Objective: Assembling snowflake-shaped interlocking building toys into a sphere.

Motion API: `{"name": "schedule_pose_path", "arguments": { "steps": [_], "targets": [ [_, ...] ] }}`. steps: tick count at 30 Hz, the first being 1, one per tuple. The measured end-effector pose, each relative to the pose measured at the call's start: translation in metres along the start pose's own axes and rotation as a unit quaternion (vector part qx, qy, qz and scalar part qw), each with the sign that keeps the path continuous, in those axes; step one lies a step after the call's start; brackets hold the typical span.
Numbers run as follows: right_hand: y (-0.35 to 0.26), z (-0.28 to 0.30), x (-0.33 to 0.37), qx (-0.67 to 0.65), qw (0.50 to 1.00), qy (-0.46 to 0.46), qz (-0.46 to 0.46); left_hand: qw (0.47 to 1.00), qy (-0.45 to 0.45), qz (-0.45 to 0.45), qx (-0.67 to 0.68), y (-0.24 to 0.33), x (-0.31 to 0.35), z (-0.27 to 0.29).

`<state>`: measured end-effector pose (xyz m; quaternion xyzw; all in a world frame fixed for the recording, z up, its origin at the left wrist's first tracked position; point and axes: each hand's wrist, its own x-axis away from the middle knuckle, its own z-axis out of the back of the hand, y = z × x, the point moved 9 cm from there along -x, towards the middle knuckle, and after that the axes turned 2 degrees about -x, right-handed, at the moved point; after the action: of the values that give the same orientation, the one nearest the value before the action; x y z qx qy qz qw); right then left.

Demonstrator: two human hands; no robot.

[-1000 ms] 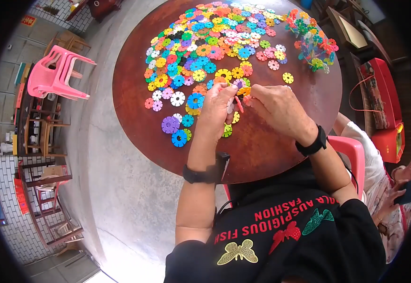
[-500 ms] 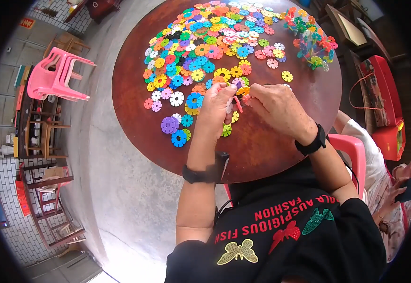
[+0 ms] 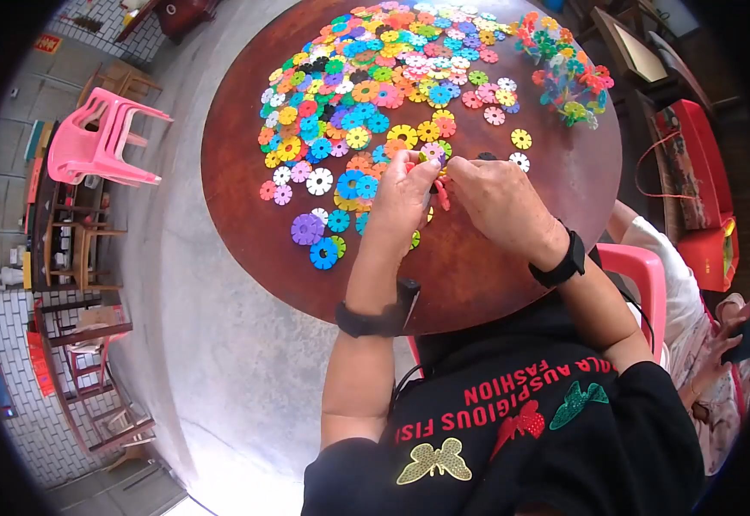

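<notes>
Over the near half of the round table, my left hand (image 3: 397, 205) pinches a small group of notched plastic discs, with a reddish-pink disc (image 3: 443, 198) showing below the fingertips. My right hand (image 3: 511, 206) meets it from the right, its thumb and fingers closed at the same group. The fingers cover most of these pieces, so I cannot tell how they join. Just beyond the hands lies a wide spread of loose flower-shaped discs (image 3: 358, 138) in many colours. Near my left wrist are a purple disc (image 3: 307, 230) and a blue disc (image 3: 324, 253).
An assembled cluster of discs (image 3: 574, 86) stands at the table's (image 3: 495, 275) far right. On the right sits another person (image 3: 709, 370) holding a dark device, near a red box (image 3: 693, 163). Stacked pink stools (image 3: 104, 142) and wooden chairs (image 3: 91, 245) are at the left.
My right hand has moved slightly left and down, bringing its fingertips closer to my left hand's. The reddish-pink disc has shifted a little to the right and down.
</notes>
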<state>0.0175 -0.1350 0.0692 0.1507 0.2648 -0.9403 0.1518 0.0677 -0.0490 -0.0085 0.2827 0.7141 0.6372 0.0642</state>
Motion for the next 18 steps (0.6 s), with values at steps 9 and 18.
{"name": "schedule_pose_path", "arguments": {
  "steps": [9,18],
  "targets": [
    [0.003,-0.001,-0.006,-0.008,1.000,0.016,0.020,0.999,0.015,-0.021,-0.039,0.013,0.006,0.001],
    [0.024,0.032,-0.018,-0.052,0.998,0.033,0.026,0.946,-0.091,0.045,0.307,-0.006,-0.003,-0.015]
  ]
}}
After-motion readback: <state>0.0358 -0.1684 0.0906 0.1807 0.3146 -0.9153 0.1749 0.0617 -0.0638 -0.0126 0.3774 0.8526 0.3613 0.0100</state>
